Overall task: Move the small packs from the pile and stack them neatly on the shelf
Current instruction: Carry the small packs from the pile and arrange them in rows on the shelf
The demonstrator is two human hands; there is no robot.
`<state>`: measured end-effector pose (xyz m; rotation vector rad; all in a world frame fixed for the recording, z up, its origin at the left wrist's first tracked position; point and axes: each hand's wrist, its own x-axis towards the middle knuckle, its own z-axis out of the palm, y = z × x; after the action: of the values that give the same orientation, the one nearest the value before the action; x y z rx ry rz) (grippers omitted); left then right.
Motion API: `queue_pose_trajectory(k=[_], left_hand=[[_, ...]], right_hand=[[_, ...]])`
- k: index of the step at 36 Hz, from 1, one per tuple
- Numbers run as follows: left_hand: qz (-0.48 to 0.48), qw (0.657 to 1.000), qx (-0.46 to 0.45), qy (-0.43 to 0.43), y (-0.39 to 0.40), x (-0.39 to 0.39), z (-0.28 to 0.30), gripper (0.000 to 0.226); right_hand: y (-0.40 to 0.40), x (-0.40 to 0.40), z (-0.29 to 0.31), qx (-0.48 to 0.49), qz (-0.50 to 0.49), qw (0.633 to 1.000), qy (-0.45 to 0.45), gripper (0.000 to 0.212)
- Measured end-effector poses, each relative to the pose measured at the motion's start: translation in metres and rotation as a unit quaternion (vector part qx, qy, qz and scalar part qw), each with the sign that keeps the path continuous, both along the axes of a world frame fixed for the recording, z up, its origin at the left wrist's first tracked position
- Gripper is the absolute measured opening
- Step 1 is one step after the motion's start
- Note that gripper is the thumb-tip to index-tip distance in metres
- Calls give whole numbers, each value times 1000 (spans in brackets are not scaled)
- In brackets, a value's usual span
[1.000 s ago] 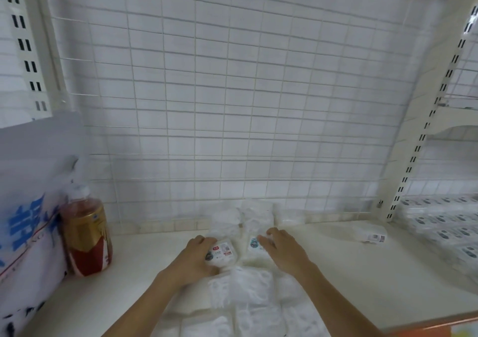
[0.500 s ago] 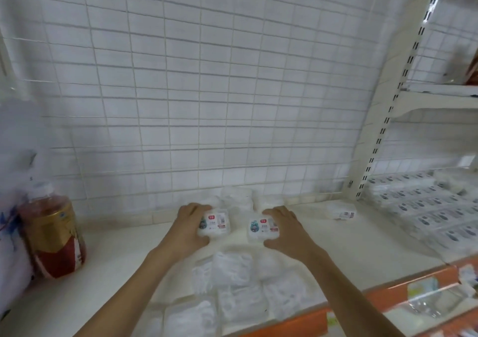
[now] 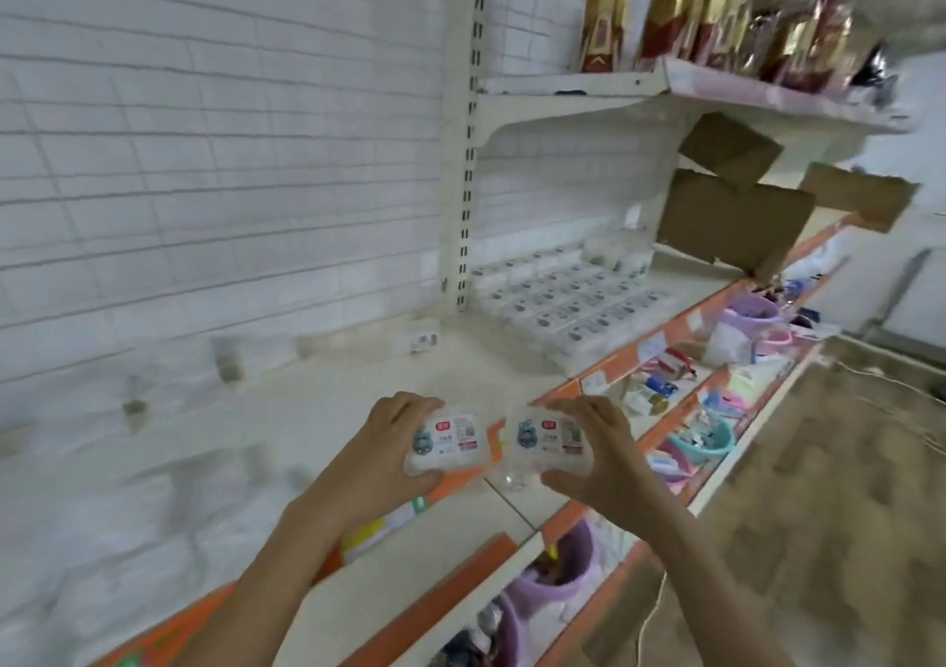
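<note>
A: Each hand has a pack. The left hand (image 3: pixel 381 454) has its fingers curled over the top of the left pack (image 3: pixel 446 442) with the thumb beneath; the right hand (image 3: pixel 596 454) pinches the right pack (image 3: pixel 545 442) the same way. Both packs are in the air over the front edge of the shelf (image 3: pixel 317 400), labels up, nearly touching each other.

B: And they're meant for the rows of packs (image 3: pixel 568 303) further right, past the upright post (image 3: pixel 468 154)?

A: That's my reading — the rows lie flat in neat lines there, well apart from the hands.

B: So what could spoil it?

A: The packs look like smooth clear plastic, held only by their edges. A quick swing across could let one slip, and it would fall toward the tubs (image 3: pixel 555 579) on the lower tiers, since the hands hang right at the shelf's lip.

B: Anything at the far end?

A: Setting two down at once is the risk — one hand could nudge the lined-up packs askew, or a pack could land tilted on its neighbour. The cardboard box (image 3: pixel 732 221) just behind the rows also crowds the back.

B: The view is blurred, mind.

A: Yes, so I cannot tell where a free slot lies.
</note>
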<state>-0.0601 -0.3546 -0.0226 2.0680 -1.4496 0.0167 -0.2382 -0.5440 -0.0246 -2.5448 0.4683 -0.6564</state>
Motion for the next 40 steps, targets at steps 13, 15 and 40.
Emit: queue_pose_trajectory(k=[13,15,40], left_hand=[[-51,996,25,61,-180,-135,-25,82],[-60,995,31,75,-201,-147,-28,80],[58,998,1,-24,-449,-3,30,75]], right_hand=[[-129,-161,-38,32,-99,994,32,69],[-142,-175,-43,34,-101,994,29,70],[-421,-27,21,-2,15,1000,25,68]])
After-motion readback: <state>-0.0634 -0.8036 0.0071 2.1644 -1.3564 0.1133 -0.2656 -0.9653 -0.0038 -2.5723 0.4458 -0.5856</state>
